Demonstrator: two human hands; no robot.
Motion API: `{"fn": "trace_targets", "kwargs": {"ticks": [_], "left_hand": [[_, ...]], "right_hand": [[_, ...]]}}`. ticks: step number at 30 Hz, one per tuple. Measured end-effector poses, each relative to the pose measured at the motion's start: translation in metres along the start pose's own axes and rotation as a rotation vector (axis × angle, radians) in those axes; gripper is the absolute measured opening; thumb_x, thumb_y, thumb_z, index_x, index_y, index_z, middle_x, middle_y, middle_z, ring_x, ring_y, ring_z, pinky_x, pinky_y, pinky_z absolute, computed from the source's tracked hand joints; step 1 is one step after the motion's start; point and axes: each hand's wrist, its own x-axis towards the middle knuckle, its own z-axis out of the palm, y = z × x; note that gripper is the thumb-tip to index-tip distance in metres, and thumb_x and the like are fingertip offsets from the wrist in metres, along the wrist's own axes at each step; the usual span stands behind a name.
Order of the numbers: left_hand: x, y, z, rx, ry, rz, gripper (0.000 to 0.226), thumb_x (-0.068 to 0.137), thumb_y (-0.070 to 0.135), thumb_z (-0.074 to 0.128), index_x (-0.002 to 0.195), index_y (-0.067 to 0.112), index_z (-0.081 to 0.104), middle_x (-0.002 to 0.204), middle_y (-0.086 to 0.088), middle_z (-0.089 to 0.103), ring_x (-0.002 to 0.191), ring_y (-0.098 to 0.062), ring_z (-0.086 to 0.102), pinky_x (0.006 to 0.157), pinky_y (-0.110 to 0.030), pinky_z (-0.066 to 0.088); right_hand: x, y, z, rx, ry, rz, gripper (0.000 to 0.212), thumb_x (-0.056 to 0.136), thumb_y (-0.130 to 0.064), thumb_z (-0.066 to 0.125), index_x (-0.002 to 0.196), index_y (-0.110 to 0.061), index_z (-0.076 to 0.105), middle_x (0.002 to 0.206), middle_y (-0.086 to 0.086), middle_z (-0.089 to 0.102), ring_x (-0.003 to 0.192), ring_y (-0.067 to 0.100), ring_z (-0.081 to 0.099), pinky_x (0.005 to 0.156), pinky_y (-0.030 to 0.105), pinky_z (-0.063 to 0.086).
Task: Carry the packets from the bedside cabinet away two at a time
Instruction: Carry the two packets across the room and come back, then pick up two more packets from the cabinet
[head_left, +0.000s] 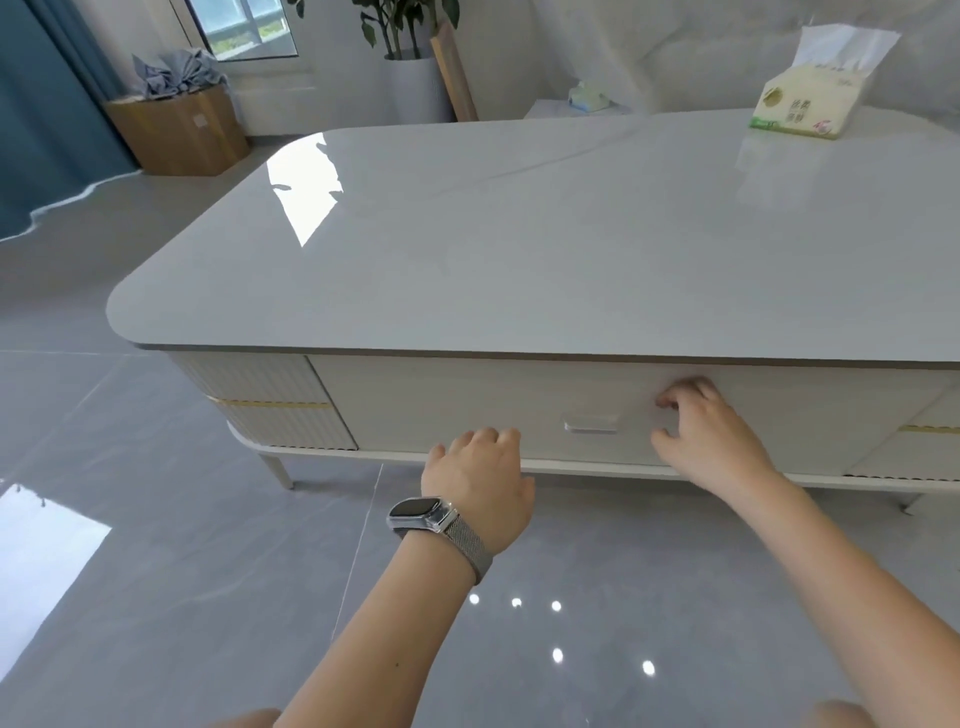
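Packets are the thing to track, and one soft tissue packet (802, 101) shows plainly, cream and green, lying on the far right corner of the glossy white table top (519, 234), long axis running roughly left to right and slightly angled, a white tissue tuft sticking up out of its top. A second, paler packet (589, 97) sits on a low white stand beyond the table's far edge, small and blurred, so which way it points is hard to read. That makes two packets in view, neither in a hand. Down at the near side, a wide closed drawer front (467, 405) carries one small pale handle (591, 423) in its middle. Left hand (480, 470), with a watch (423, 514) on a mesh band at the wrist, is low at the drawer's bottom edge left of the handle, fingers curled forward and under, tips hidden, holding nothing visible. Right hand (701, 431) is against the drawer front just right of the handle, fingers and thumb loosely bent and apart, gripping nothing. Both forearms come in from the bottom edge, cut off there. Table's right end runs out of view. Further out: grey tiled floor (156, 571), one wooden bin (179, 130) holding crumpled grey cloth, one potted plant (410, 31) in a white pot with its top cut off, and a blue curtain (41, 104) at left.
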Motion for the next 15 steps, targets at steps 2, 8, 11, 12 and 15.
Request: {"fn": "trace_targets", "kwargs": {"ticks": [2,8,11,12,15], "left_hand": [[0.001,0.003,-0.014,-0.026,0.05,0.039,0.039,0.097,0.04,0.043,0.132,0.025,0.051,0.13,0.005,0.056,0.12,-0.021,0.051,0.099,-0.035,0.039],[0.017,-0.007,-0.086,-0.082,0.019,-0.026,0.039,0.098,0.037,0.043,0.135,0.027,0.049,0.134,0.004,0.054,0.122,-0.022,0.051,0.09,-0.032,0.041],[0.012,-0.022,-0.136,-0.099,-0.065,-0.071,0.04,0.097,0.038,0.044,0.136,0.027,0.048,0.132,0.003,0.055,0.118,-0.022,0.053,0.084,-0.032,0.042],[0.008,-0.03,-0.154,-0.088,-0.08,-0.092,0.041,0.097,0.038,0.044,0.137,0.028,0.047,0.132,0.003,0.055,0.117,-0.022,0.053,0.083,-0.032,0.042],[-0.017,-0.063,-0.216,-0.08,-0.098,-0.169,0.045,0.097,0.037,0.044,0.141,0.029,0.041,0.133,0.002,0.053,0.116,-0.023,0.054,0.083,-0.033,0.043]], "right_hand": [[0.006,-0.01,-0.017,-0.047,-0.149,0.015,0.024,0.085,-0.025,0.06,0.108,-0.021,0.062,0.119,0.002,0.06,0.109,0.025,0.059,0.089,0.035,0.05],[0.012,-0.065,-0.098,-0.135,-0.267,-0.035,0.017,0.087,-0.027,0.053,0.076,-0.025,0.065,0.081,-0.006,0.066,0.084,0.022,0.061,0.07,0.029,0.048],[0.008,-0.099,-0.138,-0.131,-0.311,-0.053,0.01,0.087,-0.028,0.053,0.091,-0.03,0.062,0.098,-0.009,0.066,0.095,0.02,0.06,0.076,0.03,0.049],[0.007,-0.113,-0.152,-0.15,-0.344,-0.069,0.014,0.087,-0.029,0.053,0.099,-0.03,0.061,0.103,-0.009,0.064,0.099,0.019,0.059,0.078,0.03,0.048],[0.008,-0.168,-0.193,-0.235,-0.4,-0.172,0.031,0.089,-0.034,0.055,0.119,-0.028,0.054,0.117,-0.006,0.059,0.11,0.02,0.053,0.082,0.032,0.046]]}}
